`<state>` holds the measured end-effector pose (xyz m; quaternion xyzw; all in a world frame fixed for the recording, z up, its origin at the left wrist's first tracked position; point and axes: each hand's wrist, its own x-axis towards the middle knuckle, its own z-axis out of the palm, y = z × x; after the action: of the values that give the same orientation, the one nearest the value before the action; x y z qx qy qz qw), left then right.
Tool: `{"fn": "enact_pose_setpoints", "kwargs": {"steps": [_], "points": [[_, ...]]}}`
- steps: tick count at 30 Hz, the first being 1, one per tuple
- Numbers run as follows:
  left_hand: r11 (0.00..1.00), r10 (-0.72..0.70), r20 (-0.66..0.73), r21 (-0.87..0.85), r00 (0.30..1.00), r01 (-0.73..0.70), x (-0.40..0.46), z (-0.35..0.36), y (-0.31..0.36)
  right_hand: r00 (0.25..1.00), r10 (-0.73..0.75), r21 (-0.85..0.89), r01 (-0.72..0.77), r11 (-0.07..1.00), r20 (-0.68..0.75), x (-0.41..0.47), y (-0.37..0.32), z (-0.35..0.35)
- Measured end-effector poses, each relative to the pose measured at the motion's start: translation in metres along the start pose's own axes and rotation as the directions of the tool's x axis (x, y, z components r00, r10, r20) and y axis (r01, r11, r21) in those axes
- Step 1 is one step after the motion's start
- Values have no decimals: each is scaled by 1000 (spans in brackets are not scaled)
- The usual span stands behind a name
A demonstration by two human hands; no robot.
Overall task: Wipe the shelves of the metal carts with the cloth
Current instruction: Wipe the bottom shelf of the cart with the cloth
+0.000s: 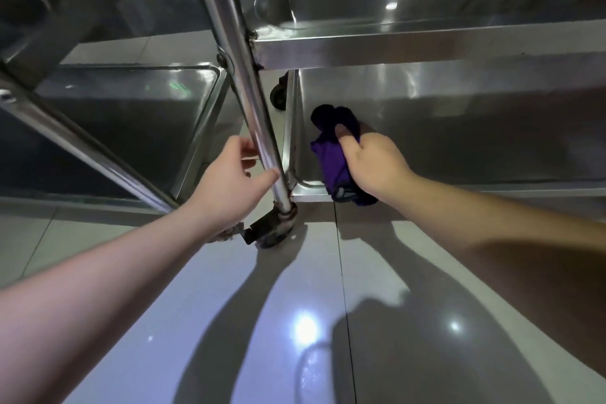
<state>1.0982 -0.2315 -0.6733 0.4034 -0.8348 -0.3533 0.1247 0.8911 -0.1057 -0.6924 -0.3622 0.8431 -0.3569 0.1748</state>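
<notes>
Glossy grey floor tiles (328,321); our left hand (229,180) grips a smooth steel cart post (259,128), right hand (373,164) clamps crumpled purple cloth (331,167) on the bottom shelf (475,141).

Both arms outstretched, left grip (229,170) (curled) and right grip (370,164).

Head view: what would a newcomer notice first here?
The purple cloth, bunched under the right hand on the bottom shelf of the right cart, at its near left corner. Just left, the left hand has a grip on the cart's shiny upright post, above a caster wheel.
</notes>
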Motion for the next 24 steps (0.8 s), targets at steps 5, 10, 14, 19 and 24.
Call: {"fn": "enact_pose_setpoints", "kwargs": {"steps": [5,10,14,19,24], "points": [[995,77,-65,-59,995,-81,11,15,3,948,-221,-182,265,947,228,13,0,46],[988,121,-133,-77,984,-132,13,23,0,860,-308,-112,382,917,407,20,24,90],[986,155,-126,-45,980,-162,15,23,-1,756,-329,-247,536,807,566,65,32,95],[984,174,-120,-22,977,-178,16,23,-3,816,-302,-330,497,803,494,129,22,110],[974,226,-91,-9,970,-228,14,24,-2,961,-28,-428,149,892,276,202,11,114]]}}
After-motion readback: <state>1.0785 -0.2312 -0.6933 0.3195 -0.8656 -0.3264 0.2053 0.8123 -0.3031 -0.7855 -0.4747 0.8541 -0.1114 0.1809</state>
